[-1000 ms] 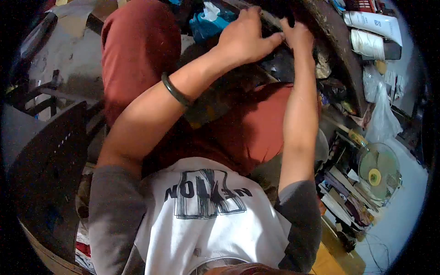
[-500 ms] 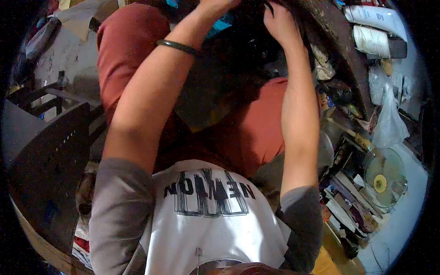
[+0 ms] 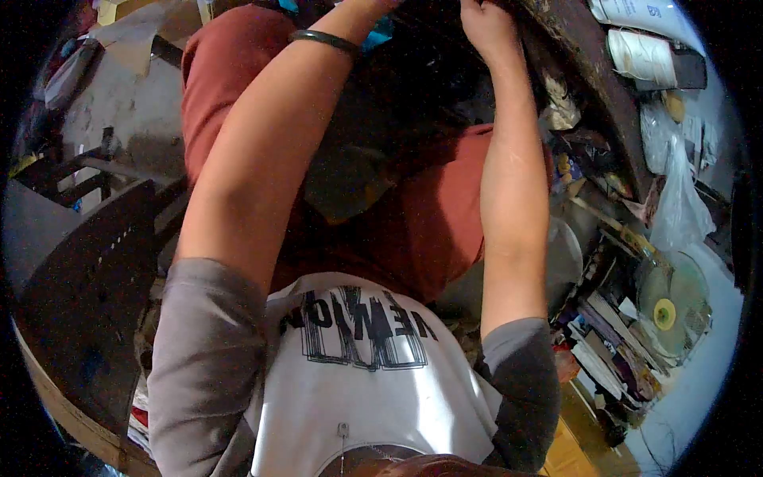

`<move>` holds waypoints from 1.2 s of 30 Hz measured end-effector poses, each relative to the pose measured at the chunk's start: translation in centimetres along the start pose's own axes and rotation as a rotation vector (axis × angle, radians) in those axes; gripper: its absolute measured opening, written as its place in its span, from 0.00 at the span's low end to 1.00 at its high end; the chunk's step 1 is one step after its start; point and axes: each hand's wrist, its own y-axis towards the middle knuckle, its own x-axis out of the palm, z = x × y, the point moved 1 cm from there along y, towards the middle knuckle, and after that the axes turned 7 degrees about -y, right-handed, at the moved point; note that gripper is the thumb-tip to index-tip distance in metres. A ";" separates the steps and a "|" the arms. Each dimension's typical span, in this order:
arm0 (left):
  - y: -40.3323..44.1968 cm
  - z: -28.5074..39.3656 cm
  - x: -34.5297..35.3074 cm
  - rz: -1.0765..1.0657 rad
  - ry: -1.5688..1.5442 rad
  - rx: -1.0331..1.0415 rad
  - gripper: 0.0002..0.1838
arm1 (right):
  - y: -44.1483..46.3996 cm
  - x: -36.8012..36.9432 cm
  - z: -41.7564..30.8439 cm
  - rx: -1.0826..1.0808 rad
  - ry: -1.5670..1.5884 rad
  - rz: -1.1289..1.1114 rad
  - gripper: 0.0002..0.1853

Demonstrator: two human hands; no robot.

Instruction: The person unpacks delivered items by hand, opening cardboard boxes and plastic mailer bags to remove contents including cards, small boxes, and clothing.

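Observation:
My left hand reaches to the top edge, where its fingers are cut off from view. A dark bangle circles that forearm. Just below the wrist shows a bit of bright blue material. My right hand is at the top too, to the right, its fingers curled and partly cut off; what they hold is not visible. Between both hands lies a very dark area whose contents I cannot make out. My knees in red-brown trousers are spread on either side of it.
A dark worn wooden edge runs beside my right hand. On the right are a white roll, a clear plastic bag, a fan and piled items. A dark plastic chair stands at left, with cardboard beyond.
Both hands have moved slightly farther up, toward the top edge. My left forearm and its bangle have shifted up and right. The view has tilted slightly.

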 end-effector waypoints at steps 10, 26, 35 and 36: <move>-11.2 0.8 -4.1 0.420 -0.484 0.225 0.12 | 1.6 1.0 0.4 0.028 0.020 -0.001 0.29; -14.5 1.6 -5.0 -0.042 -1.268 -0.263 0.15 | 0.1 0.3 0.5 -0.136 0.065 0.108 0.31; -17.9 0.7 -1.5 -0.267 -1.832 -0.304 0.06 | -2.2 -1.3 -0.8 -0.202 0.334 -0.129 0.22; -17.8 0.4 -1.3 -0.269 -1.813 -0.269 0.06 | -2.8 -1.5 -1.0 -0.229 0.401 -0.190 0.19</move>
